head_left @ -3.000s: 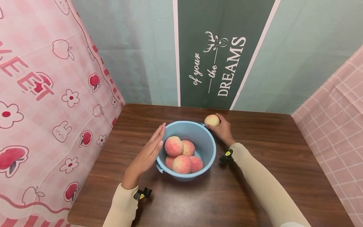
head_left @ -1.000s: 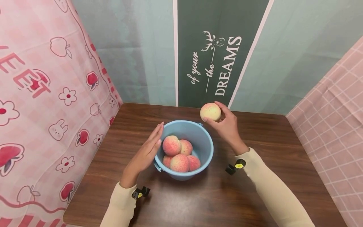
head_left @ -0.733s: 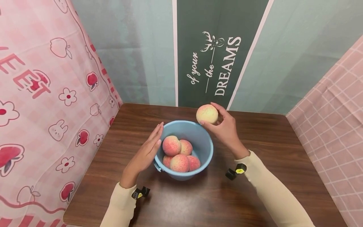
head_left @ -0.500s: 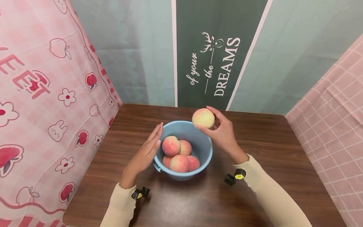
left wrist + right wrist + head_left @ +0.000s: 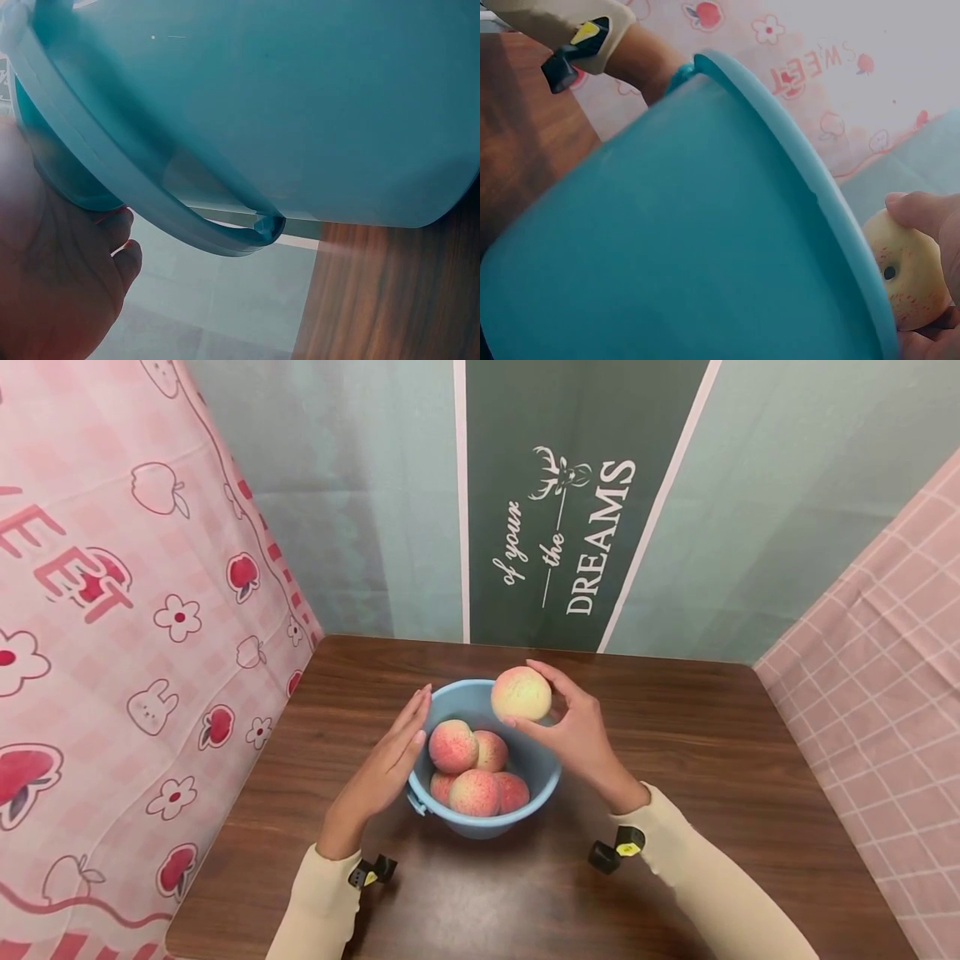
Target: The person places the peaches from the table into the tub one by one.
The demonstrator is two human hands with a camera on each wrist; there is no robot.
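A light blue bucket (image 5: 537, 770) stands on the table with several red-and-yellow peaches (image 5: 475, 792) inside. My left hand (image 5: 382, 770) lies with straight fingers along the bucket's left rim. In the left wrist view, the bucket's handle (image 5: 142, 180) hangs down its outer side, near that hand. My right hand (image 5: 583, 742) holds a paler yellow peach (image 5: 521, 695) between thumb and fingers, above the far right part of the bucket's opening. The right wrist view shows a small dark hole in this held peach (image 5: 913, 289), beside the rim.
The brown wooden table (image 5: 675, 777) extends to both sides of the bucket. Behind it hangs a green and grey-blue cloth (image 5: 360, 527) with lettering. A pink printed cloth (image 5: 97, 693) hangs at left, a pink checked one (image 5: 885, 652) at right.
My right hand has lifted the pale peach from beside the bucket's far right rim and carried it left and nearer, over the opening. My left hand has stayed at the rim.
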